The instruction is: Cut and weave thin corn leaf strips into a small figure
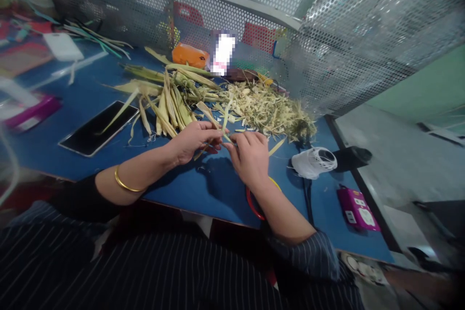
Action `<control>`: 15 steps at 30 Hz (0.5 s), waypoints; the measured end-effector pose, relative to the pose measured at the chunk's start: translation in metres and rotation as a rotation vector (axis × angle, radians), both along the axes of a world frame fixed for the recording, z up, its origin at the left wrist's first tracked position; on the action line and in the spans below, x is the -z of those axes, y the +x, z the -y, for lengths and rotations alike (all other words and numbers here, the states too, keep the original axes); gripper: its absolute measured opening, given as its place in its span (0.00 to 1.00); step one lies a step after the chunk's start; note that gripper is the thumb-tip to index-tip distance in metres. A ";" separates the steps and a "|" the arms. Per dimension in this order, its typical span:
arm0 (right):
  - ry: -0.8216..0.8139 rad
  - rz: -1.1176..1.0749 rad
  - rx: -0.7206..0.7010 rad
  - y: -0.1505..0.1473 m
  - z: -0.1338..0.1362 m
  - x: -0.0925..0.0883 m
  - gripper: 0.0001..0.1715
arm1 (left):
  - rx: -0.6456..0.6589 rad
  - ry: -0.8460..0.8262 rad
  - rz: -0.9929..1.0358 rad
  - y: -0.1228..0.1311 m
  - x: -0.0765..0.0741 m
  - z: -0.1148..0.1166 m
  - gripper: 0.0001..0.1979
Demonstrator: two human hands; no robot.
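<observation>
Both hands meet above the blue table [174, 174], near its front edge. My left hand [196, 141] pinches pale green husk strips [225, 118] between thumb and fingers. My right hand [250, 155] has its fingers closed on the same strips, just right of the left one. Beyond my left hand lie several long dried husk leaves [170, 106]. A heap of thin shredded husk [265, 109] spreads behind my right hand. Under the right wrist is a red and yellow ring [254, 206], partly hidden.
A dark phone [98, 128] lies at the left with a strip across it. White thread spool [314, 162], black cylinder [352, 157] and purple box [358, 209] are on the right. An orange pouch [191, 55] sits before the perforated metal screen [232, 9].
</observation>
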State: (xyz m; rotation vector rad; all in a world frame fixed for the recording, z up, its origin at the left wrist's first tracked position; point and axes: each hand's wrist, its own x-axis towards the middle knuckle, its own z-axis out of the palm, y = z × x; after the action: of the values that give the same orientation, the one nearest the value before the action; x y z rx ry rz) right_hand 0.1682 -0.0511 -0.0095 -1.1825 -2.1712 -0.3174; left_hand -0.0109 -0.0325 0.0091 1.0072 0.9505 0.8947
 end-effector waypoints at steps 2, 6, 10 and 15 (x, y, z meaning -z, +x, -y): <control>-0.119 0.010 -0.051 0.000 -0.001 0.000 0.13 | 0.009 0.042 -0.027 0.001 0.002 0.001 0.14; -0.247 -0.119 -0.164 -0.002 0.002 -0.004 0.16 | -0.003 0.135 -0.106 0.002 0.002 0.001 0.14; -0.352 -0.311 -0.263 0.001 0.005 -0.010 0.19 | 0.013 0.112 -0.164 0.001 -0.004 -0.001 0.13; -0.409 -0.403 -0.317 0.001 0.007 -0.014 0.19 | -0.014 0.091 -0.160 -0.001 -0.005 -0.004 0.12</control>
State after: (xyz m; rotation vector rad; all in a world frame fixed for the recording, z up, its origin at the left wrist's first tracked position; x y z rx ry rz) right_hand 0.1690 -0.0577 0.0040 -0.9768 -2.0624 0.4822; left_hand -0.0120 -0.0282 0.0141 1.1649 1.0594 0.8848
